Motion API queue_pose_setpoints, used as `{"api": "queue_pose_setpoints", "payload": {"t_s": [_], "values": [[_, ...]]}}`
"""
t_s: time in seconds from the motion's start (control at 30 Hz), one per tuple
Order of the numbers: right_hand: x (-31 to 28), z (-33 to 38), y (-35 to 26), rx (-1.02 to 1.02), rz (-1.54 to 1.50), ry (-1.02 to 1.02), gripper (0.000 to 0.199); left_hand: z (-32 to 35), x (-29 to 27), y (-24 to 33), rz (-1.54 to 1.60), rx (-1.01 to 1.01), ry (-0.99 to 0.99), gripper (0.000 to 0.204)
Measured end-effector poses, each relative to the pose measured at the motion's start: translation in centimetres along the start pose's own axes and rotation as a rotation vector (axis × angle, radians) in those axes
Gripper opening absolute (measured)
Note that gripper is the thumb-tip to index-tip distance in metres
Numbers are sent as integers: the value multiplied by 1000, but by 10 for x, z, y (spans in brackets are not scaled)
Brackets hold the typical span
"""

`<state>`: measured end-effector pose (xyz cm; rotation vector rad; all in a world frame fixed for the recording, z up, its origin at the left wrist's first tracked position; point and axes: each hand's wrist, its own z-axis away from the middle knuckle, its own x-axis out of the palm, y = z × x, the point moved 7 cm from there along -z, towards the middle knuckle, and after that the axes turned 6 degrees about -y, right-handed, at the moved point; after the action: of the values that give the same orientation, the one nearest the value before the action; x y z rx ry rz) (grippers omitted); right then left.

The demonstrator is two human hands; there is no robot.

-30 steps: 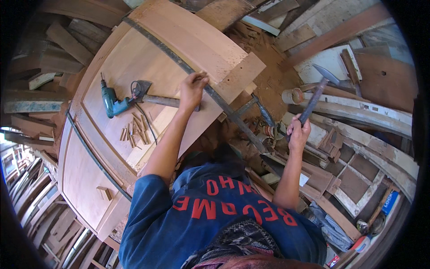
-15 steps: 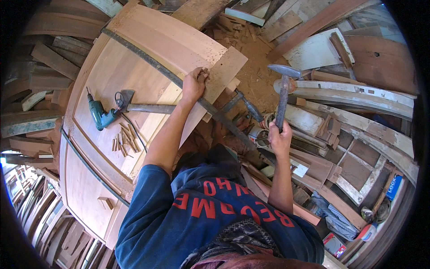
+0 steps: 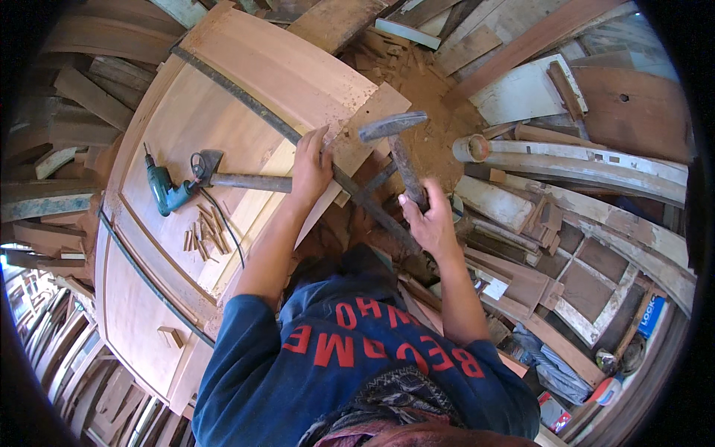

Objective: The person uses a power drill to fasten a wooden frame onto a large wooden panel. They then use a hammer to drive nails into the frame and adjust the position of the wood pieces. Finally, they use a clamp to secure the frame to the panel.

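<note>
1. Right hand wrapped tight round the handle of a hammer; steel head up and to the left, over the corner of the wooden door panel.
2. Left hand pressed flat, fingers together, on the panel edge, touching the long dark metal clamp bar running diagonally across it. Whether anything is pinched under the fingers: cannot tell.
3. Panel lying flat on the bench, curved top edge toward the left of view.
4. Green power drill on the panel, well left of the left hand; cord trailing downward.
5. Second clamp lying between drill and left hand, its head just beside the drill.
6. Small heap of wooden pegs just below the drill.
7. Scrap boards and offcuts stacked at right; sawdust on the floor beyond the hammer.
</note>
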<state>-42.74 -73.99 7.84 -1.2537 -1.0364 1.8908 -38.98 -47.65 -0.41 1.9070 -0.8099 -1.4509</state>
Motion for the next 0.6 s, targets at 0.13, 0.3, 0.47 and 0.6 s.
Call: {"api": "queue_pose_setpoints", "payload": {"t_s": [0.13,0.3,0.47,0.6], "values": [[-9,-16,-57,-113,257,31,32,84,-31,20,-186,62,-116,54],[7,-7,-82,-576,285,362,29,180,-36,3,-490,-292,-438,83],[53,-47,30,-68,611,-8,34,225,-20,-53,-700,-277,-429,87],[25,-18,-71,-307,338,203,23,225,-23,-53,-650,-288,-387,81]]}}
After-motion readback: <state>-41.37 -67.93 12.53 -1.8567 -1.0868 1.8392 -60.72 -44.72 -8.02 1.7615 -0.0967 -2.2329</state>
